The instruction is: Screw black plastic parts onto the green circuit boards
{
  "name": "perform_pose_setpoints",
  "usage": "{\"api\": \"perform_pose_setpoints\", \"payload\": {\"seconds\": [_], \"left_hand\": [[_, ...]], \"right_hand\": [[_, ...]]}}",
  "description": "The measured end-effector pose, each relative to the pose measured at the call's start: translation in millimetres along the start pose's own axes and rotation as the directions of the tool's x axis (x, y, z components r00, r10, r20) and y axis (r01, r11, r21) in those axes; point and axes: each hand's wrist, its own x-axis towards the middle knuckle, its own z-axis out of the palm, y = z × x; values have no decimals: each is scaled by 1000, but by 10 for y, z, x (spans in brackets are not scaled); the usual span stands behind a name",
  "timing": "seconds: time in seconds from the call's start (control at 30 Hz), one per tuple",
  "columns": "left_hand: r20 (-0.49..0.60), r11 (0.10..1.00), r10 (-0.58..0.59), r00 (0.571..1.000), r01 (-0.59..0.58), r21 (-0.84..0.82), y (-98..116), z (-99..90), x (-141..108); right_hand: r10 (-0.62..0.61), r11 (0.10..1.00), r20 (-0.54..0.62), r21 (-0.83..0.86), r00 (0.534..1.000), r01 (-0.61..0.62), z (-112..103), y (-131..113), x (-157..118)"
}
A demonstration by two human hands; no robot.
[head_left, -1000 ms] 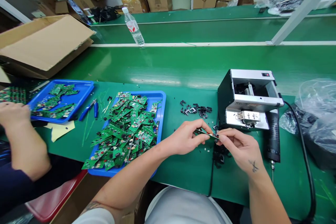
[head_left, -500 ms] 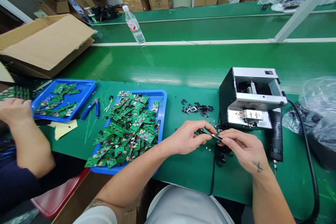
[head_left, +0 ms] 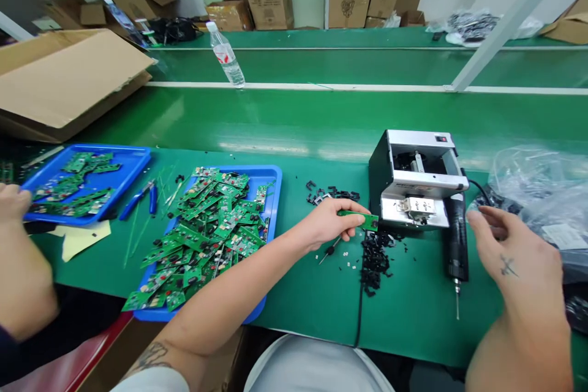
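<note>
The left hand (head_left: 333, 223), right of the center of the frame, has its fingers closed on a small green circuit board (head_left: 370, 222), thumb on the near side. The board's free end points right, toward the front of the silver and black machine (head_left: 429, 182). Just below these fingers, a dark tool (head_left: 331, 250) with a thin tip slants down and left; whether the hand touches it is unclear.

The right hand (head_left: 519, 251), at the right of the frame, is apart from the board. Its fingers are loosely bent and partly open, the thumb near the index finger, beside the plastic bags (head_left: 533, 187). A black electric screwdriver (head_left: 456, 239) lies between this hand and the machine, its bit toward the bottom of the frame.

On the green worktop (head_left: 312, 300), a pile of black plastic parts (head_left: 376, 260) lies below the held board, and more black clips (head_left: 328, 193) are scattered above the left hand. Left of center, a blue tray (head_left: 276, 196) bears a heap of circuit boards (head_left: 206, 233). Farther left are blue-handled cutters (head_left: 136, 199) and a second blue tray (head_left: 133, 165) with fewer boards. Another person's hand (head_left: 13, 202) is at the left edge, beside that tray.
</note>
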Motion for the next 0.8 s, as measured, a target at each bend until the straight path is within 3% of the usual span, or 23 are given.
{"api": "perform_pose_setpoints", "payload": {"seconds": [0.1,0.2,0.37,0.43,0.57,0.67,0.8], "left_hand": [[-7,999,-2,1000,2,-32,74,67,182],[-26,998,-30,999,29,-49,103,121,308],[-50,999,-47,998,47,-2,119,132,333],[-36,998,-55,998,55,-12,127,136,316],[-7,998,-46,999,46,-38,138,156,300],[7,999,-34,999,34,-39,124,159,305],[24,1000,-2,1000,3,-31,93,157,320]], "right_hand": [[107,987,123,-131,987,-91,78,108,241],[160,983,193,-123,968,-138,258,192,342],[144,960,295,192,945,-206,382,321,356],[67,891,339,403,938,-209,311,325,325],[-120,633,302,757,946,-161,56,182,215],[-183,483,235,867,955,-121,-143,-22,121],[-209,399,108,917,972,-16,-376,-322,44]]}}
